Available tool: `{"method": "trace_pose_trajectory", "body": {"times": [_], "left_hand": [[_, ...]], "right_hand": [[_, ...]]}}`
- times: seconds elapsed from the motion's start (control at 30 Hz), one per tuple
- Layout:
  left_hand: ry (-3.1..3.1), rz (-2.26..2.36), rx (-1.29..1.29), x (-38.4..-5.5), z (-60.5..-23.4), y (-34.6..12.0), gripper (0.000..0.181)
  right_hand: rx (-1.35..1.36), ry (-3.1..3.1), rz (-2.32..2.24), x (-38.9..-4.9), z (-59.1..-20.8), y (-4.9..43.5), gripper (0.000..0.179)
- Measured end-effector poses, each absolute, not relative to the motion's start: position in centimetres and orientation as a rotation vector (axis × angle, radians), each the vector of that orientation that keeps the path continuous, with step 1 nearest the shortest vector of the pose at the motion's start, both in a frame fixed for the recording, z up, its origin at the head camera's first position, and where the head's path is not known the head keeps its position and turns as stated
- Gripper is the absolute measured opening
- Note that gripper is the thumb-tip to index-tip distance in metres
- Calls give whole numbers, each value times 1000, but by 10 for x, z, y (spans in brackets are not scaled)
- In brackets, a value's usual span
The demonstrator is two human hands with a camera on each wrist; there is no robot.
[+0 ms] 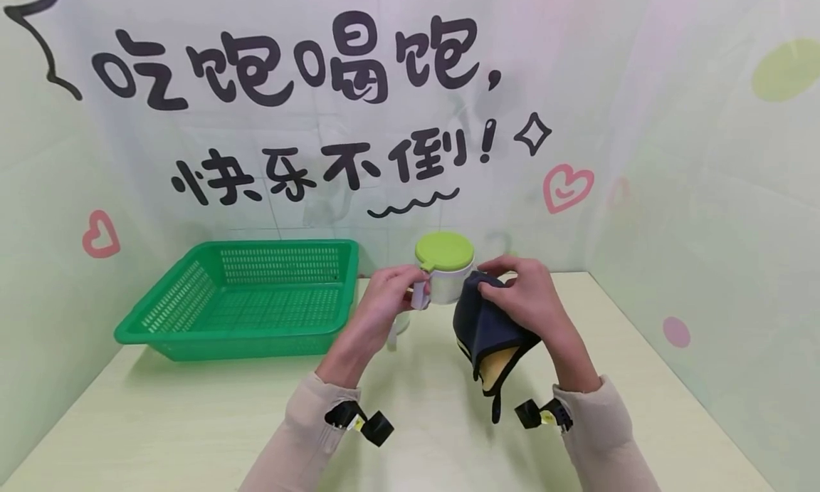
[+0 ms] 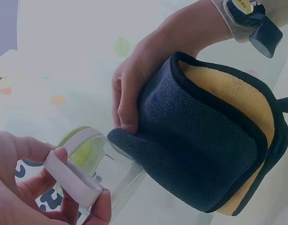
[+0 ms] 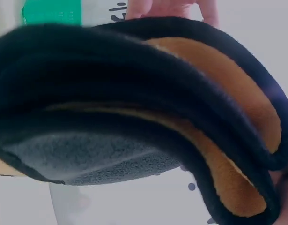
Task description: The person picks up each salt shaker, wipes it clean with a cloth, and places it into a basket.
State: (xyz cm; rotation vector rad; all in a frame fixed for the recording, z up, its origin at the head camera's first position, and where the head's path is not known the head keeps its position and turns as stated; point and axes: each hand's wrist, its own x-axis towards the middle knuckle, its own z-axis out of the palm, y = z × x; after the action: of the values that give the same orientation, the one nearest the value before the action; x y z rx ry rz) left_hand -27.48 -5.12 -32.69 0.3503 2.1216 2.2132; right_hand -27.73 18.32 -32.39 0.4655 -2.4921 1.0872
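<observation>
My left hand (image 1: 386, 296) grips the white handle (image 2: 72, 180) of a clear jar (image 1: 448, 285) with a green lid (image 1: 445, 250), held up over the table's back part. The lid sits down on the jar. In my right hand (image 1: 529, 296) is a folded towel (image 1: 482, 321), dark blue outside and yellow inside with black edging. Its fold overlaps the jar's side in the left wrist view, and a small loop hangs from its lower corner. The towel fills most of the right wrist view and hides my right fingers there.
A green plastic basket (image 1: 256, 346) with mesh walls stands at the back left of the pale table (image 1: 256, 421). Partly behind my left wrist, a small clear item with a white handle (image 1: 393, 335) is on the table. A printed curtain (image 1: 288, 136) hangs behind.
</observation>
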Motion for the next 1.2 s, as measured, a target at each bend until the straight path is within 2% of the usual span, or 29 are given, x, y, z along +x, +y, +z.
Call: {"method": "trace_pose_trajectory", "body": {"times": [0.4, 0.57, 0.9, 1.03, 1.2], "left_hand": [[2046, 2254, 360, -273, -327, -49, 25], [2048, 2241, 320, -272, -331, -58, 23], [2093, 2219, 241, -274, -318, -134, 21], [2210, 2120, 174, -275, -308, -176, 21], [2333, 2005, 43, -290, -298, -222, 24]], "right_hand": [[366, -2504, 1024, -288, -328, 198, 18], [336, -2591, 840, -282, -323, 204, 18], [495, -2579, 826, -278, -317, 211, 23], [584, -2541, 725, -279, -321, 217, 11], [654, -2577, 701, -278, -321, 221, 34]]}}
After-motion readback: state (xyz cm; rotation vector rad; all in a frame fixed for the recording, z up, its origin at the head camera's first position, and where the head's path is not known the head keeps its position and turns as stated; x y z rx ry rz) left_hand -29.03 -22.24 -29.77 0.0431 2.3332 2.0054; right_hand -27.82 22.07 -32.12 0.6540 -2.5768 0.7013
